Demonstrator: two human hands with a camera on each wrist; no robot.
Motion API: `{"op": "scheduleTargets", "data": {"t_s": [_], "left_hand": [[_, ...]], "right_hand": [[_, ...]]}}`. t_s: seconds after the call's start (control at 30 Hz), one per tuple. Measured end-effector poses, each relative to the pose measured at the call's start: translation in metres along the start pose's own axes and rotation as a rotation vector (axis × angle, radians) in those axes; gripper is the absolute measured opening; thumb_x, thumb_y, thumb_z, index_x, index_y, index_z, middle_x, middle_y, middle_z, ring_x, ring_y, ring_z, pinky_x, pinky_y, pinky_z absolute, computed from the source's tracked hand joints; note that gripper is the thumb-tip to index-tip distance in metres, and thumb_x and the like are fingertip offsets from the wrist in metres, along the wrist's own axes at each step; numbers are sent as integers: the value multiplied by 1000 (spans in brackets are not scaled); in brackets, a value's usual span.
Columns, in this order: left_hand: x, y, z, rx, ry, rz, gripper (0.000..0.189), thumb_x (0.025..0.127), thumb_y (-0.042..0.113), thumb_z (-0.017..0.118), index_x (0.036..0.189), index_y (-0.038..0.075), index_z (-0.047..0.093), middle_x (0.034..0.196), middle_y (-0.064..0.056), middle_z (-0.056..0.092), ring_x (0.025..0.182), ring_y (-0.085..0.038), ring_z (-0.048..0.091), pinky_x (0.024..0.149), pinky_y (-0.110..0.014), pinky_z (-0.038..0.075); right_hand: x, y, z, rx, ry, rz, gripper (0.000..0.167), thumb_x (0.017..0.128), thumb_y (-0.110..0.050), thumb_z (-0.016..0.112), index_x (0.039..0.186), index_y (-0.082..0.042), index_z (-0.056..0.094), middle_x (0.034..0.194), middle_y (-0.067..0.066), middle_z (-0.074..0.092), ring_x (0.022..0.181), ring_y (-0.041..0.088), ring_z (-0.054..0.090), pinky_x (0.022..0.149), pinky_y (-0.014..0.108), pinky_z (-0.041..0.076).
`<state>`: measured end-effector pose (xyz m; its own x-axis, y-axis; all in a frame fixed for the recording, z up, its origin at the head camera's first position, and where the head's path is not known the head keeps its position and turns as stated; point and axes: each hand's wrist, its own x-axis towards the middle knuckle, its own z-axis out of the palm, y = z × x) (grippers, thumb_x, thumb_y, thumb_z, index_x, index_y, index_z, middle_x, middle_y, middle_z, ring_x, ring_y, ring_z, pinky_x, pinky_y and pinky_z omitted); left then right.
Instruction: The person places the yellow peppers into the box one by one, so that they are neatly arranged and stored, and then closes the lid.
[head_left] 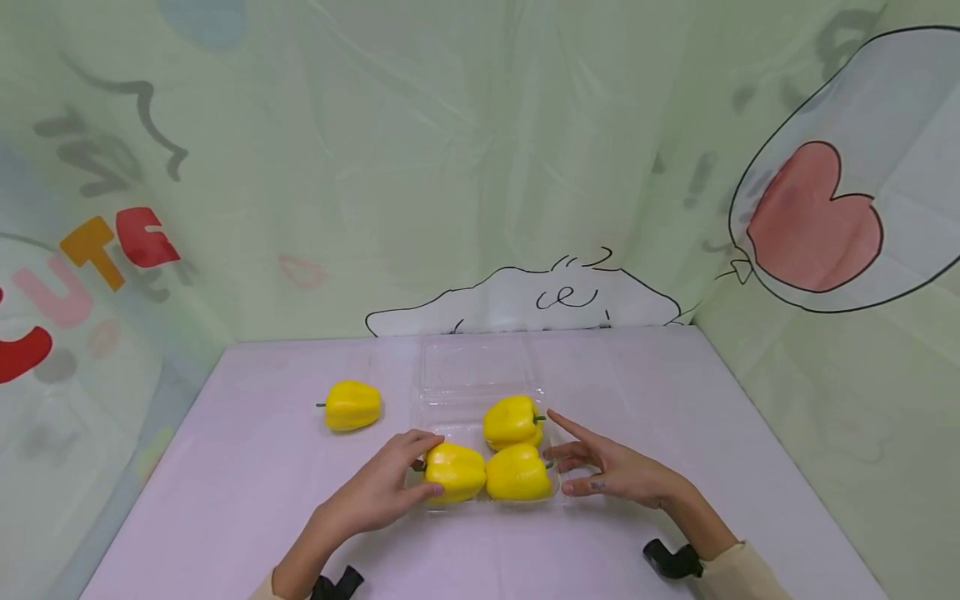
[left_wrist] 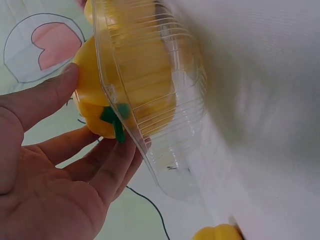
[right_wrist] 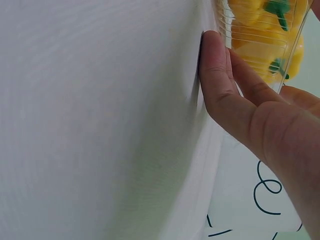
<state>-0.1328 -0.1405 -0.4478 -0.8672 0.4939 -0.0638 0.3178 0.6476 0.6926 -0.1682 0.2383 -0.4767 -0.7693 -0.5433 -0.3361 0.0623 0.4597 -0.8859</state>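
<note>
My left hand (head_left: 381,490) holds a yellow bell pepper (head_left: 456,472) at the front left of a clear plastic clamshell box (head_left: 454,431). In the left wrist view the thumb presses one side of this pepper, and the fingers reach round its green-stemmed end, partly hidden behind the box wall. Beside it lies a second yellow pepper (head_left: 519,473), and a third pepper (head_left: 513,422) sits behind that one, both in the box. My right hand (head_left: 617,472) is at the box's right side, index finger extended and the other fingers loosely bent, holding nothing.
A fourth yellow pepper (head_left: 352,406) lies on the pale table (head_left: 645,375) to the left of the box. The box's clear lid (head_left: 477,367) is folded back toward the rear. Printed curtains (head_left: 465,167) stand behind and on both sides of the table.
</note>
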Motion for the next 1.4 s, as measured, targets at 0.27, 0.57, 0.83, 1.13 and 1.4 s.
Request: {"op": "scheduleTargets", "data": {"t_s": [0.27,0.57,0.83,1.13,1.4], "left_hand": [[-2,9,-1,80,-5,3,64,99,28,76,154,5,52,155,-10,56,137,-27,56,116,-51,51],[-1,11,3,141,44,45,60,97,29,77,151,10,57,154,-6,57,137,-25,54,116,-52,50],[0,9,4,131,37,42,58,97,29,77,149,10,59,151,-7,59,137,-26,56,117,-53,50],[3,6,10,196,33,59,58,96,27,78,149,9,60,150,-5,59,133,-23,56,115,-48,52],[3,10,11,199,36,48,58,95,24,79,148,7,61,150,-7,60,133,-24,57,114,-48,52]], "right_hand": [[0,-1,0,2,0,5,106,95,-22,79,172,-28,6,156,24,55,136,37,56,106,52,58],[1,-2,0,1,-2,14,107,95,-22,79,173,-27,5,157,24,55,137,38,56,107,54,58],[0,-2,0,6,-7,4,106,96,-21,78,173,-25,5,157,25,54,137,39,56,107,54,58],[0,0,1,3,-8,-1,106,96,-22,78,173,-27,6,157,24,55,136,37,56,107,53,58],[0,-2,2,-7,9,18,106,95,-23,79,173,-26,7,156,23,56,136,37,56,106,53,59]]}}
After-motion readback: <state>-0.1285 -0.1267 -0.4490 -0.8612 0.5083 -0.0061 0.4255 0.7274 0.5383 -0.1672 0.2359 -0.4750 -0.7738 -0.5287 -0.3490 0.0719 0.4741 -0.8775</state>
